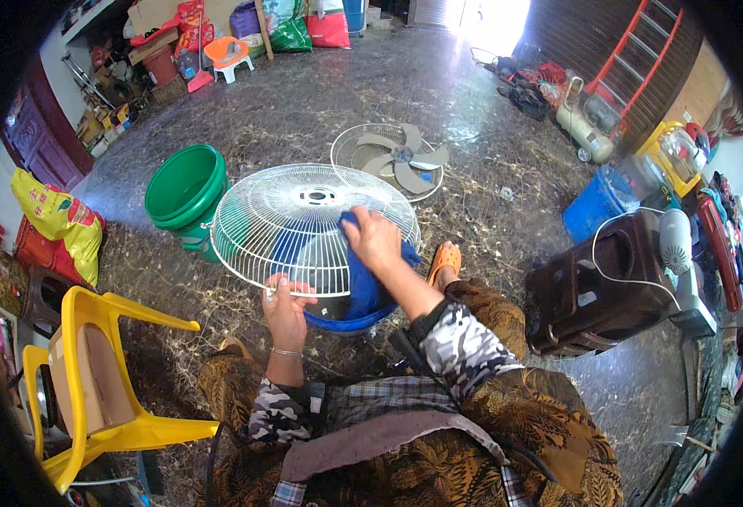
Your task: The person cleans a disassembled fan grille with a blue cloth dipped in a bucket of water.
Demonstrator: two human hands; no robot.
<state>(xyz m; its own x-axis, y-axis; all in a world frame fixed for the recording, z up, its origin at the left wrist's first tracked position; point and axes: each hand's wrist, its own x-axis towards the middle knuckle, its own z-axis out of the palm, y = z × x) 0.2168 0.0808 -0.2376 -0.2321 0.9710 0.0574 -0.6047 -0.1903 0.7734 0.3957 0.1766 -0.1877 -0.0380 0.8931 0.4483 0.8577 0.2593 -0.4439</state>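
The left hand [285,311] pinches the round white wire fan guard's [314,199] rim at seven o'clock; the right hand [375,241], closed on dark-blue cloth [363,277], bears at four o'clock.

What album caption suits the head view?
Left hand holds a white fan grille over a blue tub; right hand holds a blue cloth against the grille.

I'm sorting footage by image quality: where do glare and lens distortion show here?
Head view: the doorway at the top is blown out to white; head view: pale glare marks the floor below it; head view: black fisheye vignetting rounds the corners; head view: the fan guard's wires remain distinguishable.
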